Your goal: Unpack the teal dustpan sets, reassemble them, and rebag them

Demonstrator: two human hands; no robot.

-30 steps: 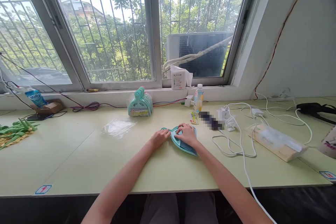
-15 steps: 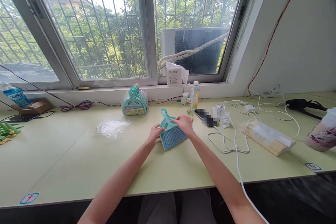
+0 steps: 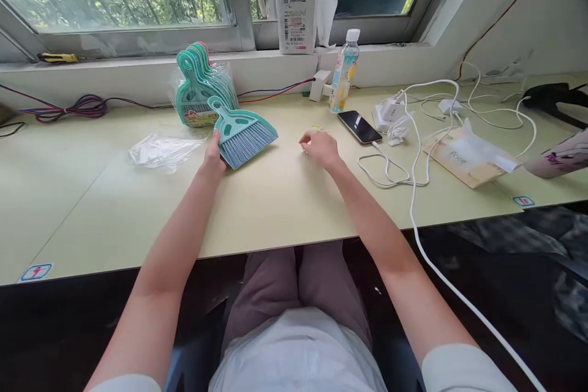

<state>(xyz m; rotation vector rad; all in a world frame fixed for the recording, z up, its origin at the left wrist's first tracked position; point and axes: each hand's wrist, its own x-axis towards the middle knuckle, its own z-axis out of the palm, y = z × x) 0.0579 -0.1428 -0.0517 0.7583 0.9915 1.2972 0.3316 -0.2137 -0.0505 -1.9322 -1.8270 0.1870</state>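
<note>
A small teal brush [image 3: 243, 133] with grey-blue bristles lies tilted on the pale green table [image 3: 275, 208], handle pointing away from me. My left hand [image 3: 213, 158] grips its near left corner, thumb up along the edge. My right hand [image 3: 320, 147] rests on the table to the right of the brush, apart from it, fingers curled under. A small yellow label [image 3: 317, 128] peeks out just behind its knuckles. What the curled fingers cover is hidden.
A bagged stack of teal brush sets [image 3: 199, 82] stands behind the brush, an empty clear bag [image 3: 160, 150] to its left. On the right are a bottle [image 3: 343, 70], a phone [image 3: 359, 127], white chargers and cables [image 3: 404, 135], a wipes packet [image 3: 463, 156] and a cup [image 3: 560, 156].
My head has tipped down and closer. My left hand carried the brush to the left, and my right hand let go of it and stayed to its right.
</note>
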